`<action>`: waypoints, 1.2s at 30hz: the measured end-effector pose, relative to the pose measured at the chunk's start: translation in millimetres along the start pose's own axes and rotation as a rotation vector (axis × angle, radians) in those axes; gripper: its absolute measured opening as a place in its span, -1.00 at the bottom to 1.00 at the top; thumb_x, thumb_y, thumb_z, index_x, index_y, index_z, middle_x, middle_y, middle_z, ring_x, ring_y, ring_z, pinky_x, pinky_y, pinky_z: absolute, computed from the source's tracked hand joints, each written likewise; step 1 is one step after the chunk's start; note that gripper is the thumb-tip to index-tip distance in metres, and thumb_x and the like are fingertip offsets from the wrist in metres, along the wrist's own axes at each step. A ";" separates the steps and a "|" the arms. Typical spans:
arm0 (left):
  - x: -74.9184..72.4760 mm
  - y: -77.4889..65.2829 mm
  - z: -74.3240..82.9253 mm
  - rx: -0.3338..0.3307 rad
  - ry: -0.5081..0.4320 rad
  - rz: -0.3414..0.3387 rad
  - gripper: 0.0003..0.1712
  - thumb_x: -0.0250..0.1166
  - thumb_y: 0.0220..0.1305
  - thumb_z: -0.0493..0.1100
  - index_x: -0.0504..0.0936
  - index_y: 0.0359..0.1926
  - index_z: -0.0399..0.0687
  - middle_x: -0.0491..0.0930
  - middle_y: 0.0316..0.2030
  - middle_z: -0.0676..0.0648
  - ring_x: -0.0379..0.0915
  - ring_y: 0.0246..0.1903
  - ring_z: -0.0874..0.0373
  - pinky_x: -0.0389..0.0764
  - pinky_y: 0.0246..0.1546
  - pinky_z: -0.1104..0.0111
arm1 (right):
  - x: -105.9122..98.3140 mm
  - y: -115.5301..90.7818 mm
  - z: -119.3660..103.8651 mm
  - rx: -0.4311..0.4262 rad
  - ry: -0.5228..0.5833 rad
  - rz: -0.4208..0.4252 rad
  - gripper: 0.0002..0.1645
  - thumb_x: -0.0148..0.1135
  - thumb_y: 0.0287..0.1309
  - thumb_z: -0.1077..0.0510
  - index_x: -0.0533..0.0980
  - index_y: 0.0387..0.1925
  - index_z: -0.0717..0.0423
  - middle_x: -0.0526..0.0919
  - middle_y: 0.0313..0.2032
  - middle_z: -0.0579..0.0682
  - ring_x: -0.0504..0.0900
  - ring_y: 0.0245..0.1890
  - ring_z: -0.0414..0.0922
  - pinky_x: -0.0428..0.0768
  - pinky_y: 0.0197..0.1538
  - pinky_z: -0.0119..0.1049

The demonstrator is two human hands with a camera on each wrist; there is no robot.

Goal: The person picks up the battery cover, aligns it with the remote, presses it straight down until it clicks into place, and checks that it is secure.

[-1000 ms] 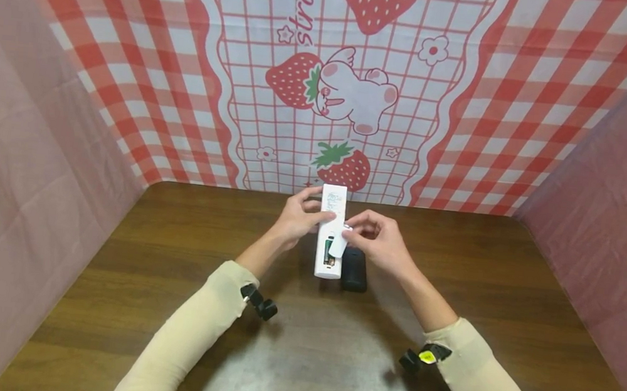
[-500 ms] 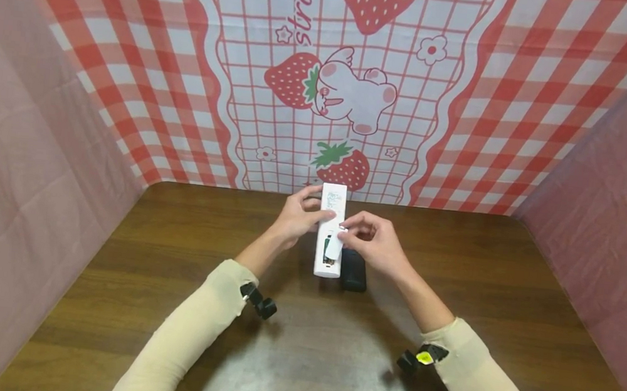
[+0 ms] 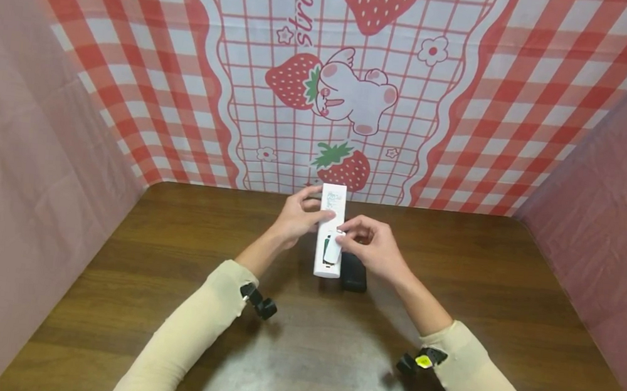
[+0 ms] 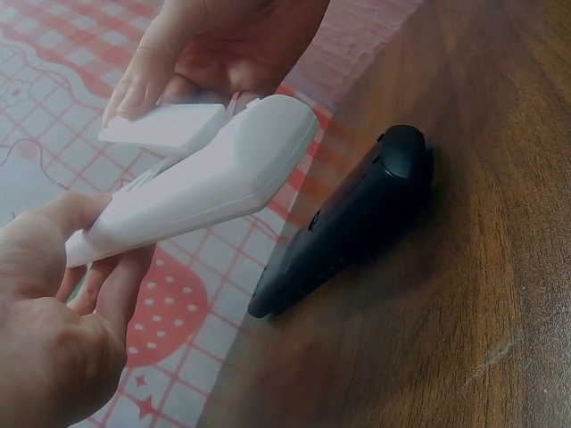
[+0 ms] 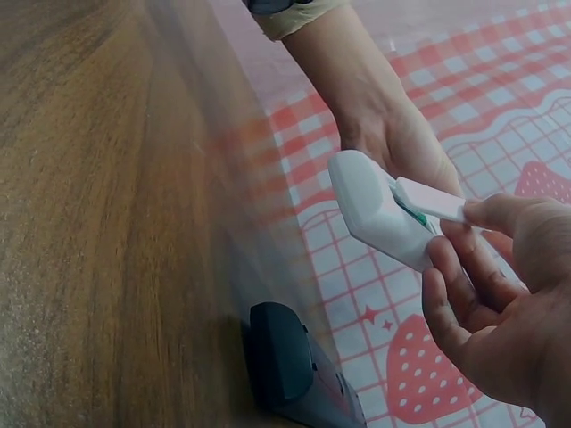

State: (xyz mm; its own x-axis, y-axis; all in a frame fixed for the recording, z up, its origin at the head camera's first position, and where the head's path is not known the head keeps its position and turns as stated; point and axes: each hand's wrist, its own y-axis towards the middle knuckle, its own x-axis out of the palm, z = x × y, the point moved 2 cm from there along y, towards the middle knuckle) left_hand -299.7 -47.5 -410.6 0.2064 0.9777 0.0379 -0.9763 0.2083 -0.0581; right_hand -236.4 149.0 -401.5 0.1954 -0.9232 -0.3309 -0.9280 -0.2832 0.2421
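My left hand point(image 3: 295, 220) grips a white remote control point(image 3: 333, 195) near its far end, thumb across its back. The remote's back faces up, printed text toward the far end and a battery compartment toward the near end. My right hand point(image 3: 375, 244) pinches the white battery cover point(image 3: 334, 250) between thumb and fingers. In the left wrist view the cover point(image 4: 169, 125) is raised off the remote, tilted over the compartment and partly hiding it. A green battery point(image 5: 413, 215) shows beneath it in the right wrist view.
A black remote control point(image 3: 354, 276) lies on the wooden table point(image 3: 298, 358), just right of the white one and below the right hand. A red-and-white strawberry cloth point(image 3: 357, 99) hangs behind the table's far edge, with pink cloth point(image 3: 29, 149) at both sides.
My right hand has moved slightly left and nearer, bringing the battery cover from the remote's right edge over the compartment, so less of the batteries shows. The left hand's grip stays the same.
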 end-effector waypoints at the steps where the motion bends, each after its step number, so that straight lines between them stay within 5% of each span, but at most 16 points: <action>1: 0.1 -0.2 0.2 -0.001 -0.001 0.000 -0.12 0.45 0.45 -0.43 0.37 0.70 -0.11 0.68 0.38 -0.43 0.79 0.17 -0.27 0.90 0.21 0.01 | 0.1 -0.2 -0.1 -0.002 -0.001 -0.002 -0.78 0.49 0.37 0.38 0.70 -0.02 0.43 0.81 -0.32 0.25 0.69 -0.38 -0.33 0.68 -0.24 -0.51; 30: 1.2 -0.3 0.4 -0.007 0.016 -0.011 -0.11 0.47 0.45 -0.41 0.36 0.70 -0.09 0.68 0.39 -0.41 0.77 0.23 -0.29 0.92 0.18 0.04 | 5.8 -4.2 5.7 -0.041 -0.052 -0.044 -0.81 0.49 0.38 0.37 0.73 -0.03 0.38 0.81 -0.28 0.31 0.68 -0.33 -0.27 0.65 -0.22 -0.47; 36: 1.6 -0.3 1.2 -0.004 0.023 -0.014 -0.11 0.46 0.45 -0.42 0.36 0.70 -0.09 0.68 0.39 -0.41 0.74 0.27 -0.33 0.88 0.27 -0.08 | 6.7 -4.7 6.2 -0.035 -0.074 -0.048 -0.80 0.50 0.40 0.35 0.74 0.00 0.35 0.79 -0.27 0.28 0.66 -0.34 -0.23 0.66 -0.23 -0.46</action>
State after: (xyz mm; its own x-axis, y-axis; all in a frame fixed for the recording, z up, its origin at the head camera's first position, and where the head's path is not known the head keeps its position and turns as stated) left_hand -299.1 -46.0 -409.3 0.2215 0.9750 0.0155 -0.9731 0.2220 -0.0615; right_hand -232.7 145.7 -410.5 0.2144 -0.8871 -0.4088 -0.9062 -0.3368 0.2556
